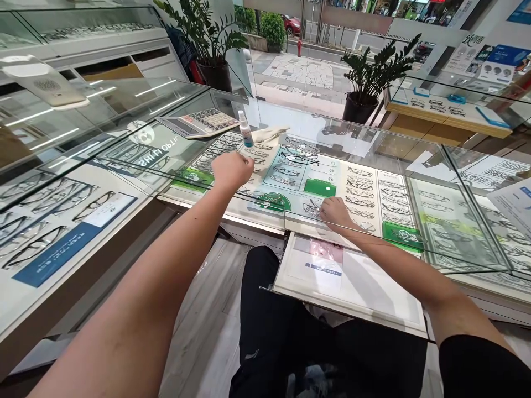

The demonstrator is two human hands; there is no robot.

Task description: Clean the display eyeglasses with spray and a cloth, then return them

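Note:
My left hand (232, 168) reaches out over the glass top of the display counter (373, 138), fingers curled into a loose fist with nothing visible in it. Just beyond it stand a small spray bottle (245, 130) and a folded cloth (269, 134). My right hand (334, 213) is inside the case under the glass, its fingertips closed on a pair of glasses (312, 207) lying on the display tray among rows of frames. A dark pair of glasses (298, 159) rests on top of the glass, to the right of my left hand.
A calculator (199, 122) lies at the back left of the counter. A white pulled-out shelf (373, 298) with a pink slip (326, 251) juts over my lap. Potted plants (365, 83) stand behind. More glass cases with frames flank both sides.

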